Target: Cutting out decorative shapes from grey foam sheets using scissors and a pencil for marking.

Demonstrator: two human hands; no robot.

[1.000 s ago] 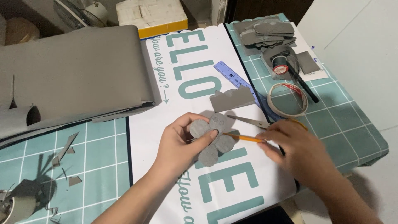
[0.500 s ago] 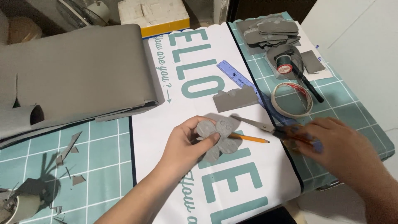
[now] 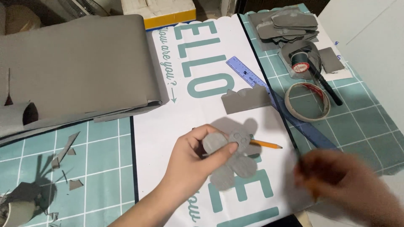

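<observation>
My left hand point(image 3: 189, 159) grips a grey flower-shaped cutout point(image 3: 231, 162) by its upper petals, just above the white printed sheet point(image 3: 185, 113). An orange pencil point(image 3: 266, 144) lies on the sheet right of the flower, untouched. My right hand point(image 3: 341, 183) is a motion-blurred shape at the lower right, over the cutting mat's edge. Whether it holds anything is too blurred to tell. A scalloped grey strip point(image 3: 246, 99) lies above the flower.
A blue ruler point(image 3: 245, 72), a tape roll point(image 3: 307, 101), a black pen point(image 3: 326, 86) and a thread spool point(image 3: 300, 63) lie at right on the green cutting mat point(image 3: 366, 122). Grey cutouts point(image 3: 286, 23) are stacked at top right. A large grey sheet point(image 3: 80, 67) and scraps point(image 3: 63, 151) lie at left.
My right hand left the pencil, which now lies on the sheet, and swept right and down towards the table edge. My left hand keeps hold of the flower.
</observation>
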